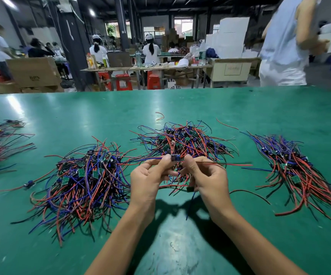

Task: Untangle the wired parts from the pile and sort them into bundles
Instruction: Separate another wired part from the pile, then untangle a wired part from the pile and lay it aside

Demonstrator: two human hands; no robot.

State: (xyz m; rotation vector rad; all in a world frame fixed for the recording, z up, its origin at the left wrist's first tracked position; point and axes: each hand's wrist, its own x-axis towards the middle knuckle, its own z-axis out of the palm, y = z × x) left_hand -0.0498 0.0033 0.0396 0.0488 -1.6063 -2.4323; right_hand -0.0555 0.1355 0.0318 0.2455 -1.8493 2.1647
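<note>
A tangled pile (186,141) of small green boards with red, blue and black wires lies mid-table. In front of it, my left hand (150,177) and my right hand (204,177) pinch one wired part (175,158) between them, raised above the table. Its blue wire runs left and its red and black wires stretch out to the right. My right hand also holds several more wired parts (189,188) in its lower fingers, with wires hanging below. A large sorted heap (85,175) lies to the left and a combed bundle (299,169) to the right.
The green table (180,245) stretches to a far edge. Further wire bundles (0,143) lie at the far left. Loose single wires (160,116) lie behind the pile. A person in a light top (285,42) stands beyond the table at right; workers sit at benches behind.
</note>
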